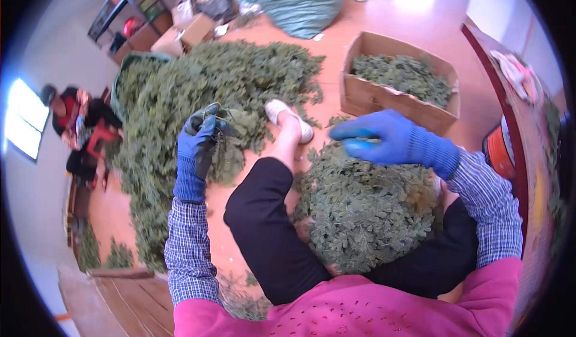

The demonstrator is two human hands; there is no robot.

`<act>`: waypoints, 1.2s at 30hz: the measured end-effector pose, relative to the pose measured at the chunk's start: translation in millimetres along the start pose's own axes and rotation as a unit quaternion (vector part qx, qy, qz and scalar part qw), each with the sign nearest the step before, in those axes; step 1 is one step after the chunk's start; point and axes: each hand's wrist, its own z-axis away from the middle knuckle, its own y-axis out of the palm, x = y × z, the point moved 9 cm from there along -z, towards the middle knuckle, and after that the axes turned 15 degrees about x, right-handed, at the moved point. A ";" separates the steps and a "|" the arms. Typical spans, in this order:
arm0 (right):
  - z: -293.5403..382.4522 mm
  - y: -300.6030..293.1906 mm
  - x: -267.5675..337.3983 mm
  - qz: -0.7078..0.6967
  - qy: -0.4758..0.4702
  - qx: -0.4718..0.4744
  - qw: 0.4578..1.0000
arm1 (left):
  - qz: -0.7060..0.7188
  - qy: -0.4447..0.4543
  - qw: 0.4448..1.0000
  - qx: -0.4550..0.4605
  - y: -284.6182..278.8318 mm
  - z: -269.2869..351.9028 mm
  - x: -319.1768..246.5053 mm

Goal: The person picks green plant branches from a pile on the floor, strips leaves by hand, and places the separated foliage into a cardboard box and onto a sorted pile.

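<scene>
My left hand [200, 146], in a blue coated work glove, grips the stems of a bunch of green leafy sprigs [227, 155] that hangs beneath it. To the right, my right hand [378, 137], gloved alike, has its thumb and fingers drawn together; a small pale thing shows between them, too blurred to name. Below the right hand a rounded mound of leafy sprigs [364, 211] stands between my legs. A large heap of the same foliage [193, 76] spreads over the floor beyond and to the left of my left hand.
An open cardboard box [396, 98] of foliage stands at the upper right. A big green sack [301, 4] is at the top. Small cartons [195, 31] lie beside a rack. Another person [81, 125] sits at the far left. An orange spool [499, 150] stands by the right-hand ledge.
</scene>
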 end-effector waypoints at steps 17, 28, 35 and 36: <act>28.0 55.8 -69.9 0.117 -0.230 -0.042 0.965 | 0.302 -0.006 0.944 0.133 255.0 -5.5 37.2; -14.1 126.2 -106.3 -0.044 0.136 0.165 0.976 | 0.482 -0.106 0.869 0.017 157.0 23.2 208.0; 32.2 98.7 -42.8 0.083 0.112 0.157 0.978 | 0.401 -0.059 0.905 -0.131 97.3 -4.6 190.5; 30.8 44.4 -41.0 0.172 0.111 0.015 0.979 | 0.357 -0.092 0.921 -0.125 110.7 -2.5 175.6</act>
